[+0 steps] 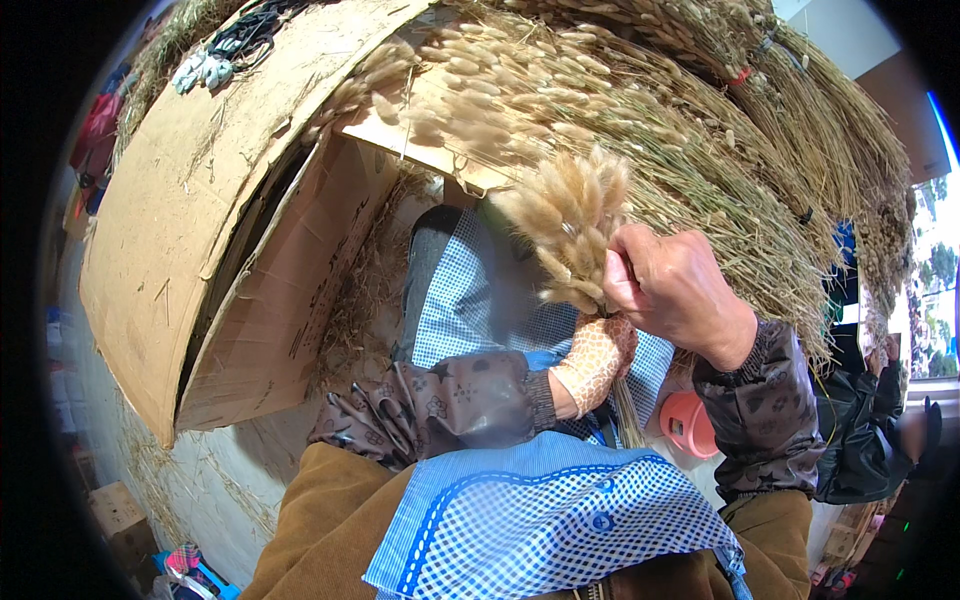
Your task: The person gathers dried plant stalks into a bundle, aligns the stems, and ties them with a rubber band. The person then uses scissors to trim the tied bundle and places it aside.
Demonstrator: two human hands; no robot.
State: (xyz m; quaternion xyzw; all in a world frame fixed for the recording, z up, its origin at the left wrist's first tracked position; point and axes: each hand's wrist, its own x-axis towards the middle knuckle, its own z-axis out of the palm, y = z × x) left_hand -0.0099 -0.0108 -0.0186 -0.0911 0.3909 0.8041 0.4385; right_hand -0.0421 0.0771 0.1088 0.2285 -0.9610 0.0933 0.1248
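Over my lap stands a bunch of dried bunny-tail grass [574,214], its fluffy tan seed heads pointing up and away from me. My left hand [596,364], in a tan glove with a pale net pattern, is wrapped around the stems just below the heads. The stem ends [626,416] come out beneath it, towards my body. Bare, my right hand [671,285] is closed against the right side of the bunch, just above the left one. Its fingertips are mostly hidden, pressed at the edge of the heads.
Loose bunny-tail grass [570,97] lies spread across the work surface ahead, with tied bundles [810,97] behind it. A large cardboard sheet [202,172] slopes down at left, with gloves [202,69] on it. A pink bucket [688,424] stands at right. Another person's dark sleeve [847,427] shows beyond.
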